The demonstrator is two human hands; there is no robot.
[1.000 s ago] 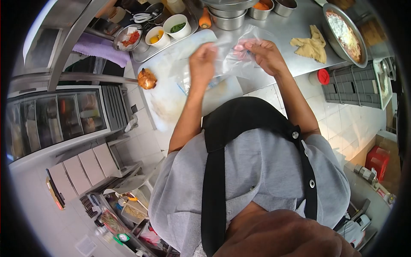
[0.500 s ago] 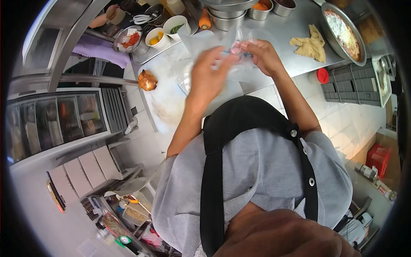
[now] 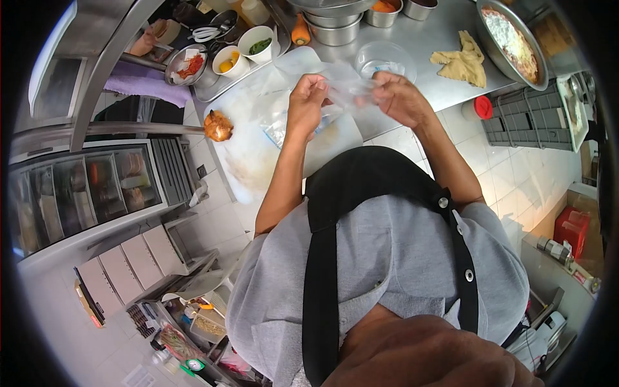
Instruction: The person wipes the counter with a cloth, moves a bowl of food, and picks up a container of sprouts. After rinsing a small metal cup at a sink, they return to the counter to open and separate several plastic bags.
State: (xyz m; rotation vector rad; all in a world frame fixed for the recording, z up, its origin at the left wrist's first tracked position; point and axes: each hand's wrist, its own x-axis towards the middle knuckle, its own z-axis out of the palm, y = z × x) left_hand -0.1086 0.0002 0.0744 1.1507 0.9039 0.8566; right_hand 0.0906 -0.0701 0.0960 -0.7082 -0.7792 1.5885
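Note:
A clear plastic bag (image 3: 348,82) is stretched between my two hands above the counter. My left hand (image 3: 308,104) pinches its left side with thumb and fingers. On the other side, the fingers of my right hand (image 3: 401,100) close on the plastic, slightly blurred. Just beyond my right hand, a clear round bowl (image 3: 387,59) rests on the steel, with something clear or whitish inside. Under my left forearm, another clear plastic packet (image 3: 274,126) with blue marks lies on the white cutting board (image 3: 248,158). A browned round food item (image 3: 218,126) sits at the board's left edge.
White tubs of yellow pieces (image 3: 233,63) and green leaves (image 3: 260,45) stand back left, near a carrot (image 3: 300,31) and stacked steel pots (image 3: 334,29). A tan cloth (image 3: 461,59) and large steel bowl (image 3: 514,45) are right. Another person's hand (image 3: 143,44) shows top left.
My hands have moved apart, spreading the plastic between them. My left hand has shifted slightly and is now pinching instead of blurred. The clear bowl behind shows more plainly.

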